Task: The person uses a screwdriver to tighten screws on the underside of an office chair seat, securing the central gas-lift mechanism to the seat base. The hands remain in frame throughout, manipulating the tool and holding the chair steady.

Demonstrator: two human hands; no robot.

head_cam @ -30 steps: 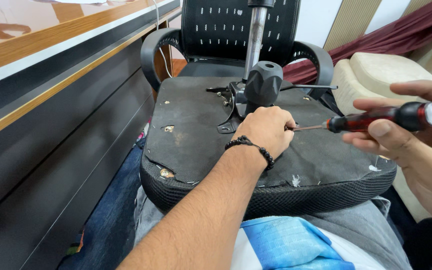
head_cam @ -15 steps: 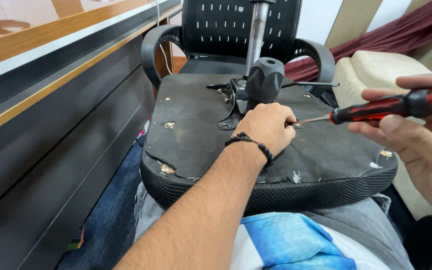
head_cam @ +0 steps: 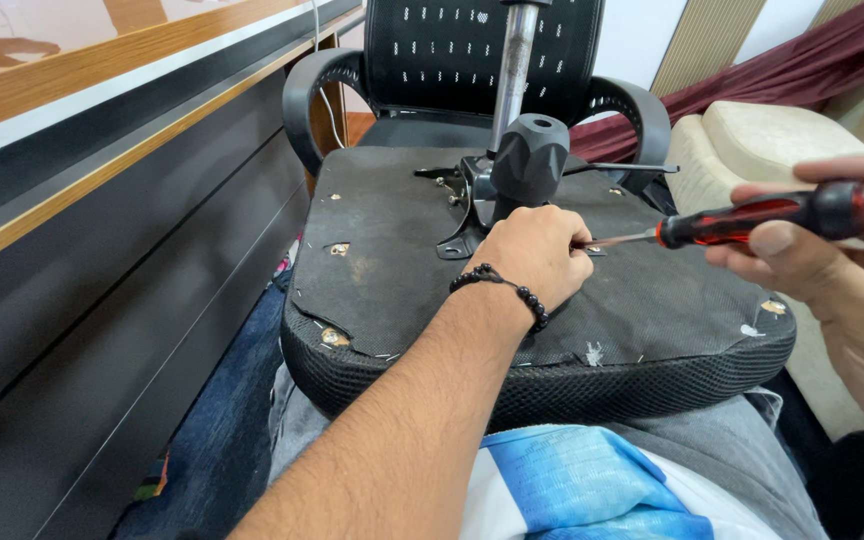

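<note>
The left hand (head_cam: 537, 252) rests knuckles-up on the underside of an overturned office chair seat (head_cam: 402, 250), which lies across the person's lap. Its fingers are curled together and tucked under, their tips against the seat right where the screwdriver's tip arrives; what they pinch there, if anything, is hidden beneath the hand. A black beaded bracelet (head_cam: 512, 292) circles the wrist just behind the hand.

The right hand (head_cam: 812, 255) is clamped on a screwdriver (head_cam: 752, 220) with a red and black handle, thumb on the near side of the grip and fingers wrapped over the far side. The handle lies nearly level, and its thin metal shaft runs leftward from the fingers to end against the curled fingertips of the left hand.

Just beyond the left knuckles stands the chair's metal tilt mechanism (head_cam: 467, 200), bolted to the seat's bottom, with a dark grey plastic knob (head_cam: 530, 160) on it and the shiny gas-lift cylinder (head_cam: 512, 70) rising from it. A thin lever rod (head_cam: 622, 167) sticks out to the right of the knob, above the screwdriver shaft.

The seat's black fabric is torn in spots near its front edge. Behind it stands a second black mesh-back chair (head_cam: 482, 50); beside the left forearm runs a dark desk panel with wood trim (head_cam: 102, 200).
</note>
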